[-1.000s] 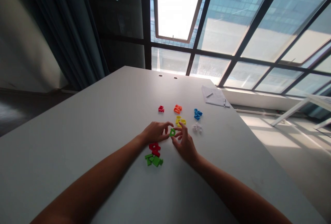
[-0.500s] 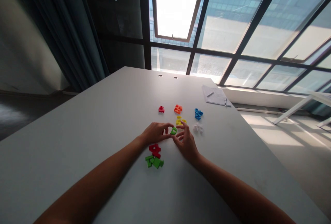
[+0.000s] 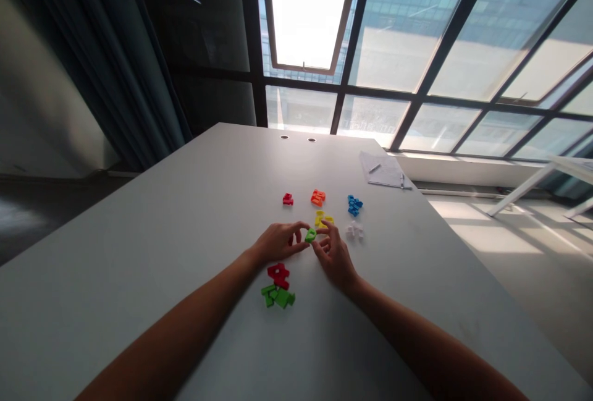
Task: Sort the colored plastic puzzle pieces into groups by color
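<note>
A small green plastic piece (image 3: 311, 235) with an opening in it is held just above the table between my two hands. My left hand (image 3: 281, 240) pinches its left side between thumb and forefinger. From the right, my right hand (image 3: 334, 259) has its thumb and fingertips closed at the other side. Yellow pieces (image 3: 319, 218) lie just beyond the right fingers, partly hidden by them. Nearer to me, red pieces (image 3: 278, 275) and a cluster of green pieces (image 3: 282, 298) rest below my left wrist.
On the white table (image 3: 208, 203), further back, are a small red group (image 3: 288, 199), orange pieces (image 3: 317, 197), blue pieces (image 3: 354, 205) and white pieces (image 3: 354, 230). Paper sheets (image 3: 382, 166) with pens lie by the right edge.
The green piece has turned slightly between my fingers. Both hands stay nearly in place, and the view has shifted a little.
</note>
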{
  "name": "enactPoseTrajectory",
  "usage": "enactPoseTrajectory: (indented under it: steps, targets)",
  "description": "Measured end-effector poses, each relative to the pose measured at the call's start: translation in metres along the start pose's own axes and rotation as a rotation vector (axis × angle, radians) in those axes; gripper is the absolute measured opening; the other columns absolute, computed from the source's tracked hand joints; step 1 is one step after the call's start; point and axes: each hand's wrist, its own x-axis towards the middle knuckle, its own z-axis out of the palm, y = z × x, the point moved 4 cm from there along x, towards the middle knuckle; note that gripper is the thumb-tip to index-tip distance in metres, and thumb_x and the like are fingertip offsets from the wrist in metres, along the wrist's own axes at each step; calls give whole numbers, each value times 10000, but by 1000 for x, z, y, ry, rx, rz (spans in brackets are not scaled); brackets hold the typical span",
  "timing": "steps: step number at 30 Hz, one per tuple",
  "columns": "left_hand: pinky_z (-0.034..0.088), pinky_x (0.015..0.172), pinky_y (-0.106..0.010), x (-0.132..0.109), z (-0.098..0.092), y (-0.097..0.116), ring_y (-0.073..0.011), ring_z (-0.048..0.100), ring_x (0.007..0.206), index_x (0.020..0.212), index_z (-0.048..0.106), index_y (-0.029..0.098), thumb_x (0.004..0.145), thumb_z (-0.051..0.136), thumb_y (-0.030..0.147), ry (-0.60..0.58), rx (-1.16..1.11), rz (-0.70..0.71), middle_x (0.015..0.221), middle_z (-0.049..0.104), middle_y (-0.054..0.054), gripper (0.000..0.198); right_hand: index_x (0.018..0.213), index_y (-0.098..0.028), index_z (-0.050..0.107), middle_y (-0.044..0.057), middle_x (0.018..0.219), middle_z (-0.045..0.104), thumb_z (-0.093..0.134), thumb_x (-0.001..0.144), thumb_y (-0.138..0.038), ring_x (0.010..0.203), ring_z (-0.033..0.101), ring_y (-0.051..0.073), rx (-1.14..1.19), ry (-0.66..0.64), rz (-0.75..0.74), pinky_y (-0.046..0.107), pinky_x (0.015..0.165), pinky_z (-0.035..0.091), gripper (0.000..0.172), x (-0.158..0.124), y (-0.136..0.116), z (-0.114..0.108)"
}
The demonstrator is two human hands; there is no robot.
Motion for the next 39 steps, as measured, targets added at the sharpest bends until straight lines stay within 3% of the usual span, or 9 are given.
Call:
enactPoseTrajectory:
  steps: [10,12,15,17,22,28,31,35,39]
  targets:
    - [455,630,-227,1,1,0,-119,670,622,1241,607,265,942,610,487,26,22,-3,792,739,47,372,1400,-220,390,140,1282,646,551,961,-318,706,680,146,0,-9,8,300,627,589,478,0,0,1]
    - [449,632,-236,2,-1,-4,-131,664,644,1228,617,261,935,619,505,110,78,-44,787,724,38,382,1383,-221,397,145,1306,630,560,945,-302,695,673,139,3,8,28,291,610,585,474,0,1,0]
    - [454,658,-264,3,-9,-15,-166,655,712,1254,625,243,946,600,514,345,203,-212,816,702,0,410,1336,-220,423,134,1273,644,559,921,-256,674,664,129,11,12,28,279,595,576,438,-1,2,-1]
    - [467,707,-283,4,-12,-24,-191,654,772,1270,638,237,951,598,489,425,258,-316,847,699,-24,409,1312,-217,441,120,1233,664,561,904,-227,665,656,126,-1,-14,10,276,598,573,425,-1,1,0]
    - [462,828,-336,7,-7,-36,-260,656,940,1164,726,239,917,640,465,333,338,-417,974,735,-88,346,1262,-211,520,92,1169,694,573,874,-192,685,647,135,-96,-109,-28,293,665,573,392,-3,0,3]
    - [439,835,-351,6,-6,-36,-289,662,975,1382,616,245,902,646,474,313,348,-456,1011,753,-101,532,1134,-216,646,62,1018,716,568,896,-144,763,665,170,-231,-221,-127,305,728,550,261,-8,-9,6]
    - [431,825,-349,7,-7,-34,-277,670,927,1356,634,265,906,632,443,289,332,-441,939,753,-73,484,1152,-237,662,71,1094,713,554,937,-152,877,681,186,-237,-322,-277,338,833,539,255,-14,-23,6]
    - [429,823,-351,6,-7,-32,-272,674,919,1255,685,261,903,623,386,294,327,-435,902,749,-60,378,1202,-246,645,84,1124,715,624,958,-299,1005,664,223,-241,-536,-549,400,948,488,250,-29,-46,13]
    - [436,817,-338,4,-8,-29,-252,685,865,1322,629,258,877,660,375,314,293,-423,863,749,-38,460,1123,-217,648,90,1024,715,689,915,-489,951,641,239,-286,-613,-631,419,938,471,345,-40,-57,23]
